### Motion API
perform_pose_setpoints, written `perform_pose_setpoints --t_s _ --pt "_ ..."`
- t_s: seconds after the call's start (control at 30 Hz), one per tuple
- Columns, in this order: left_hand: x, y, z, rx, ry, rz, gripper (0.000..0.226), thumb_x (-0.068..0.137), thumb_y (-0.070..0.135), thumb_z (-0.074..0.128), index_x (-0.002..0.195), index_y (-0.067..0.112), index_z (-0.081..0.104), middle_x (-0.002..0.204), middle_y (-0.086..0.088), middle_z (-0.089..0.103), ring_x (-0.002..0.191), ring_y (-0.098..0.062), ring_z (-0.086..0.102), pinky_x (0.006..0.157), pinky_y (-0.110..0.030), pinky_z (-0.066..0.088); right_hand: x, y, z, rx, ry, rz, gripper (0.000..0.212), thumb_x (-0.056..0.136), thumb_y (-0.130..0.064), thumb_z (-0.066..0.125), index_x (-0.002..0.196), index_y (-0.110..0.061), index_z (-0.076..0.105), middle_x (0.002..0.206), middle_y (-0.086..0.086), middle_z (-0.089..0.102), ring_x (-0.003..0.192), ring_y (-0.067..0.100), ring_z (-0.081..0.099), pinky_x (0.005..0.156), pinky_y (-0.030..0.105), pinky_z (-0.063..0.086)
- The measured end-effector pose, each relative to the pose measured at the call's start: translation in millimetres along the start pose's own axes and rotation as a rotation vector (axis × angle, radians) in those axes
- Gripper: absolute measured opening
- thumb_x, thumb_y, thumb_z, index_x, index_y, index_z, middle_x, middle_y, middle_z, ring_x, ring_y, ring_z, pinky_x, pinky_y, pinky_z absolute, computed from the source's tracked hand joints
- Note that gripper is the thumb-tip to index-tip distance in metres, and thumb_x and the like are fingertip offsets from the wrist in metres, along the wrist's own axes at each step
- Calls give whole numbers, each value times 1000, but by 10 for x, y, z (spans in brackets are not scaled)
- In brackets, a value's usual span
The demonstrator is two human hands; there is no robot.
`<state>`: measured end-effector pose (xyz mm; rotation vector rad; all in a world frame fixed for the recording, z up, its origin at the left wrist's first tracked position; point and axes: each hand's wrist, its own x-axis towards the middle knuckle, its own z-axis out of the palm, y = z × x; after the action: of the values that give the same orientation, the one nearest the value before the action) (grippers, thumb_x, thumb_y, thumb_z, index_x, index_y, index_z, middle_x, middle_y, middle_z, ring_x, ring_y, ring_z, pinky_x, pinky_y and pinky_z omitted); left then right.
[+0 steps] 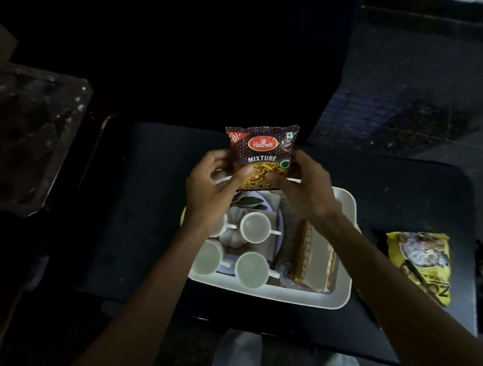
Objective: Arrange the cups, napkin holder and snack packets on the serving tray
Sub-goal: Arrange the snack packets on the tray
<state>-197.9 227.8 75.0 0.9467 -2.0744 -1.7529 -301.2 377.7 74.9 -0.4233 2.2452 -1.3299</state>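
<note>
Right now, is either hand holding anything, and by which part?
Both hold the Mixture snack packet above the white tray: the left hand pinches its lower left edge, the right hand its lower right edge.

A dim scene is lit from above at the centre of the frame, where the white serving tray (343,244) is brightened. The corners are lost in near-black shadow. Edges are bowed by wide-angle distortion and softened by blur.
</note>
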Motion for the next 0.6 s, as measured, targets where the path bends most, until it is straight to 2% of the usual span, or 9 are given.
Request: perform_pose_setpoints --t_s 0.1,0.2,0.3,0.4,0.47,0.53,0.6 --pt "112 -206 -197 -16 19 -78 23 88 14 76 110 13 67 102 3 74 87 6 72 67 -10 54 112 41 321 -16 25 48 39 81 -22 78 115 -12 62 99 -8 68 82 4 64 65 2 47" --pt "191 -393 -325 49 22 -105 21 91 10 72 112 9 67 103 -2 72 84 11 70 61 -7 53 173 84 581 -50 1 106 39 81 -25 78 114 -14 62 99 -9 67 79 2 63 61 1 46" --pt "251 -542 -400 99 41 -109 20 91 8 72 111 5 68 99 0 71 82 15 68 59 -4 52 209 123 785 -67 5 170 35 82 -26 77 111 -15 62 99 -7 69 85 8 64 68 15 48" --pt "311 -656 -461 147 71 -110 18 90 12 72 108 9 70 100 -1 74 84 3 71 70 -11 55 243 135 947 -132 37 180 32 82 -27 76 108 -15 63 98 -6 69 89 11 62 67 21 41" --pt "347 -715 -488 171 75 -128 19 91 16 73 109 12 70 101 0 75 91 -4 71 78 -17 55 275 140 1020 -183 37 183 34 82 -28 75 110 -12 63 104 0 71 91 15 62 71 25 43" --pt "370 -763 -500 176 76 -155 19 91 19 73 109 14 70 100 3 74 93 -7 71 79 -19 55 292 145 1068 -226 19 199 38 83 -28 75 113 -10 62 110 7 70 98 23 64 80 33 50" --pt "392 -804 -501 184 74 -168 19 90 20 73 109 17 70 95 10 72 90 -4 70 77 -19 55 294 153 1099 -248 15 216 40 83 -28 75 116 -9 62 113 10 69 101 27 64 86 40 52"
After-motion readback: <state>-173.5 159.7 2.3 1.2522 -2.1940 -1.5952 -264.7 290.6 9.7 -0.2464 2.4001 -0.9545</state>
